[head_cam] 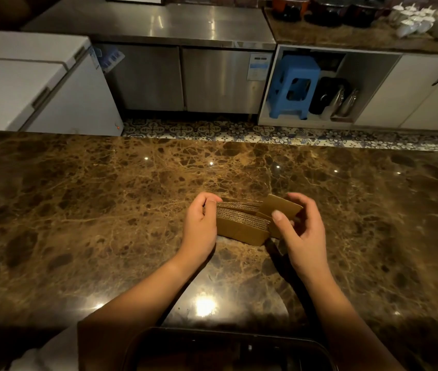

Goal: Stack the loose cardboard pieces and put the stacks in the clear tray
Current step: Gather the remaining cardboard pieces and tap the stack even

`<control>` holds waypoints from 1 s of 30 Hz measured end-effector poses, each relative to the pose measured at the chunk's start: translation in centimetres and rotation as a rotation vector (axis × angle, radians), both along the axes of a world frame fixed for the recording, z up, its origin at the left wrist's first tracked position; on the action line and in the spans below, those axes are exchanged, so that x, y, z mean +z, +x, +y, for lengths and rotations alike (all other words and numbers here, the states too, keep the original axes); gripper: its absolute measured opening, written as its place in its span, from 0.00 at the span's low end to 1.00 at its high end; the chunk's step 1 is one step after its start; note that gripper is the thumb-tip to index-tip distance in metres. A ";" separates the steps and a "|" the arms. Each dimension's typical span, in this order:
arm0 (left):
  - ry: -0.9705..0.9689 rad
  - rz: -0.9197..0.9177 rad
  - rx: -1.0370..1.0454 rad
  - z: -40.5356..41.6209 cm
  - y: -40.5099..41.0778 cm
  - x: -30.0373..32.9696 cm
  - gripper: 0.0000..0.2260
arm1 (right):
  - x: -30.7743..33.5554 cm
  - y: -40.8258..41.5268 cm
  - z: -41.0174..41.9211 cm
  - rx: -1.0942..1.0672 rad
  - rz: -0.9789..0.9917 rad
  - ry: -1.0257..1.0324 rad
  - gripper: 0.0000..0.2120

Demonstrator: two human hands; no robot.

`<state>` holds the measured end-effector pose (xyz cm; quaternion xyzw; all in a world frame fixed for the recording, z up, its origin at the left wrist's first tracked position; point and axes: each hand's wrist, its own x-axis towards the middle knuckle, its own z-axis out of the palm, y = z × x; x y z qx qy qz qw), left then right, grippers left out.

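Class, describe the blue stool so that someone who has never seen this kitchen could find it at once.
Look past the brown marble counter and across the patterned tile floor to the white cabinets along the far wall. One open, doorless compartment sits right of the steel fridge unit; the blue stool stands at its left side. It is the only bright blue plastic thing there, beside dark and metallic items.

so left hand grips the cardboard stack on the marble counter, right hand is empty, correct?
Not quite. The left hand does grip the cardboard stack on the marble counter, but the right hand is not empty: its thumb and fingers pinch a loose cardboard piece at the stack's right end. The head view shows it.
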<state>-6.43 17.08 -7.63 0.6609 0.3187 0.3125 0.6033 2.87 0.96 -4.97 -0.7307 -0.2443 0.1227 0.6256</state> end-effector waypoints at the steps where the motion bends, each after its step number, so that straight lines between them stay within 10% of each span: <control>1: -0.001 0.002 0.001 0.0 0.0 0.0 0.12 | 0.6 0.3 0.2 -0.008 -0.043 -0.019 0.19; 7: -0.004 0.020 0.002 0.0 -0.1 -0.1 0.12 | 3.1 2.4 1.8 -0.042 -0.144 0.011 0.10; 16: -0.008 0.012 -0.001 -0.1 -0.2 0.0 0.13 | 1.8 3.0 2.7 -0.122 0.845 0.707 0.20; 25: -0.118 -0.065 -0.005 -0.2 0.0 -0.3 0.13 | -0.8 2.0 3.7 -0.043 0.701 0.372 0.15; 30: -0.037 -0.086 0.005 -0.2 0.2 -0.2 0.13 | -1.2 -0.1 4.9 -0.009 0.230 0.055 0.13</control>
